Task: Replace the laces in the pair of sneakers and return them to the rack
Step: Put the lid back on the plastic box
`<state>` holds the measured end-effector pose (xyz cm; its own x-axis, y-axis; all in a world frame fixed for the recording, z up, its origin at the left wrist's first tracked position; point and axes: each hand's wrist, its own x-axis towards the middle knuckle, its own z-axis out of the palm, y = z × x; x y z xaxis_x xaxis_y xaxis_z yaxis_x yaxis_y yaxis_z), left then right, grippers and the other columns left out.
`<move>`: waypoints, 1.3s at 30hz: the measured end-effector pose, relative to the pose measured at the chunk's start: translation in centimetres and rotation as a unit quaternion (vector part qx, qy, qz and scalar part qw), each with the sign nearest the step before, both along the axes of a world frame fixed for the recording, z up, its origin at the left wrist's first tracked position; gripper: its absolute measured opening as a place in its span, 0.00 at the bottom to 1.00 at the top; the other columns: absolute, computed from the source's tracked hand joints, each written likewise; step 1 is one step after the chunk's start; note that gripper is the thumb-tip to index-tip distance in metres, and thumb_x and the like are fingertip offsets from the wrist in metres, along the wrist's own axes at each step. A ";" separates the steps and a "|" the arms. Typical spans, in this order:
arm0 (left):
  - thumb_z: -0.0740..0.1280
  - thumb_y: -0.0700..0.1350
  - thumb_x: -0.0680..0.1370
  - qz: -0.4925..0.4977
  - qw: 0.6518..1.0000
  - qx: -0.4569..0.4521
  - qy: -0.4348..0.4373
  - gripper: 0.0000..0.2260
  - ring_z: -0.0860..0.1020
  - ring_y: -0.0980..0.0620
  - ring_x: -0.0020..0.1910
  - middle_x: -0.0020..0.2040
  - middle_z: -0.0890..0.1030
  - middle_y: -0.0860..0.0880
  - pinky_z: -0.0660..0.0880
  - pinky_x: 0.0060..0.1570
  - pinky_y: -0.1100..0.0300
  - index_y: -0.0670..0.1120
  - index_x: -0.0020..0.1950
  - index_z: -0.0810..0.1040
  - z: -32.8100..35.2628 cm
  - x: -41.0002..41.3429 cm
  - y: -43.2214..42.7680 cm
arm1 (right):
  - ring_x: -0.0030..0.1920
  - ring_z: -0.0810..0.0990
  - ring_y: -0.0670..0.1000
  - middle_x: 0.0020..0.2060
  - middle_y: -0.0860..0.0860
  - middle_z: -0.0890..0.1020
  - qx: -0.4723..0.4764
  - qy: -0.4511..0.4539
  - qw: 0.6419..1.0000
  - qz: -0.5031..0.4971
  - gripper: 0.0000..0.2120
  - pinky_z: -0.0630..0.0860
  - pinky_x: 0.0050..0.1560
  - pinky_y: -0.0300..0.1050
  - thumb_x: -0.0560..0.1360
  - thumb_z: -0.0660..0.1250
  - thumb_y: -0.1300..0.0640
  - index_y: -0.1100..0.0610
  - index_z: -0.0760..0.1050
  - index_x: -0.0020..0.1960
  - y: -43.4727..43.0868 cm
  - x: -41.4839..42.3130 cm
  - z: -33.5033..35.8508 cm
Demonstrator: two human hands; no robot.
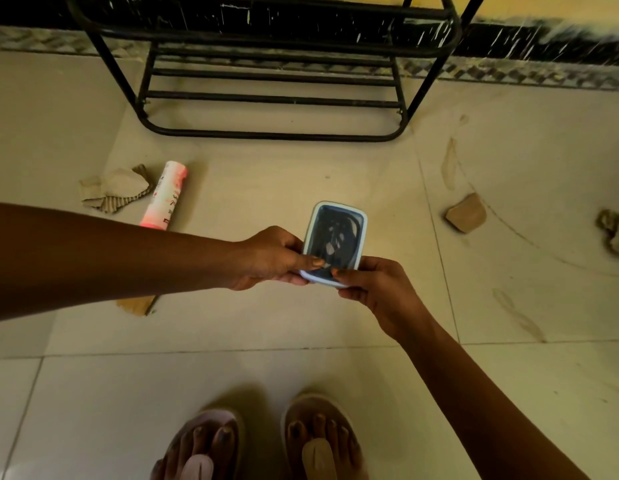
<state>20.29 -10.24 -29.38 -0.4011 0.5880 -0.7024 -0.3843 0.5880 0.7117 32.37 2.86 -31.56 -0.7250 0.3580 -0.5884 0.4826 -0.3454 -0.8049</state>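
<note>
Both hands hold a small light-blue plastic container (336,237) with a see-through lid above the tiled floor. Dark coiled laces show through the lid. My left hand (270,258) grips its near left corner, thumb on the lid. My right hand (374,289) grips the near right corner from below, thumb on the rim. A black metal shoe rack (273,98) stands against the wall ahead, and its visible shelves hold nothing. No sneakers are in view.
A pink and white spray can (166,195) lies on the floor to the left, beside crumpled cardboard (115,190). More cardboard scraps lie at the right (465,213) and under my left arm (136,304). My feet in sandals (266,441) stand at the bottom.
</note>
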 end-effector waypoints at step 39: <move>0.66 0.48 0.77 0.090 0.994 0.016 0.056 0.12 0.82 0.51 0.44 0.48 0.82 0.43 0.81 0.42 0.61 0.39 0.52 0.78 0.3 -1.2 0.8 | 0.44 0.84 0.52 0.47 0.57 0.83 0.053 -0.004 0.997 0.058 0.16 0.80 0.38 0.41 0.70 0.72 0.53 0.58 0.77 0.55 0.6 -0.6 0.2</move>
<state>19.12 -9.47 -29.09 -0.5761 0.5207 -0.6301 -0.3982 0.4944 0.7727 31.74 3.45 -31.41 -0.7611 0.3323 -0.5571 0.5203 -0.2003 -0.8302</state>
